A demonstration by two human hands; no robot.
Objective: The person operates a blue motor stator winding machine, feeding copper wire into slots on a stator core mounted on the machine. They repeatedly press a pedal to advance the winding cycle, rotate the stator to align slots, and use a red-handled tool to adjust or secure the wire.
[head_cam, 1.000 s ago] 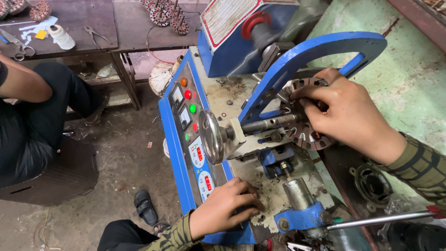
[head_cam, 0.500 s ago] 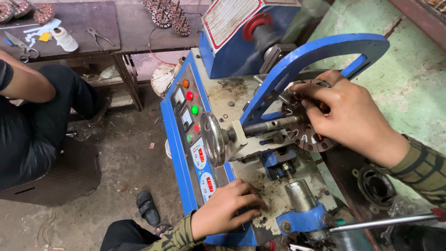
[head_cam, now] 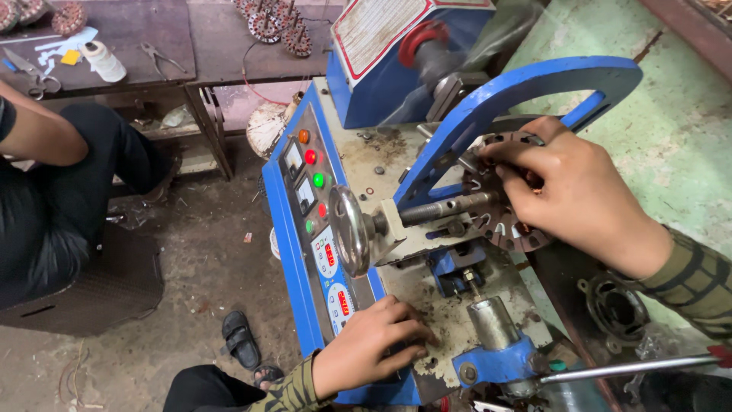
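Observation:
My right hand (head_cam: 576,194) grips a round slotted metal stator core (head_cam: 509,229) mounted at the end of a steel shaft (head_cam: 446,208), under a curved blue arm (head_cam: 518,99) of a blue winding machine (head_cam: 358,198). My left hand (head_cam: 374,343) rests, fingers curled, on the machine's dirty top near its front edge, beside the control panel (head_cam: 316,221) with its coloured buttons and small displays. A metal handwheel (head_cam: 348,229) sits at the shaft's left end.
Another person in dark clothes sits at the left (head_cam: 53,191) by a wooden bench (head_cam: 152,38) holding scissors, a thread spool, pliers and wound cores. A sandal (head_cam: 240,339) lies on the dirt floor. A steel lever (head_cam: 625,368) sticks out at lower right.
The view has shifted slightly. My right hand stays on the core, its fingers moved a little. My left hand stays put on the machine top.

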